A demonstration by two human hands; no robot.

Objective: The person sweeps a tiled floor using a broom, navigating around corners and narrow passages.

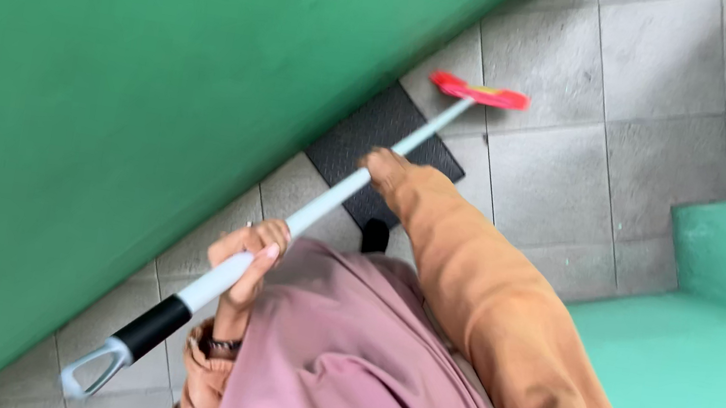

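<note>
Left hand (249, 259) curls tight around a pole, fingers wrapped over it and thumb beneath, a band at the wrist. Right hand (384, 171) grips farther along, fingers closed, its orange-sleeved arm stretched out straight.

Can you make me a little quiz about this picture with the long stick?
1. True or false: both hands hold the pole.
2. What colour is the head at the pole's far end? A) blue B) red C) white
3. What dark thing lies on the tiles under the pole?

Key:
1. True: the left hand grips near the black grip, the right hand farther along.
2. B
3. A dark mat by the green wall.
</note>
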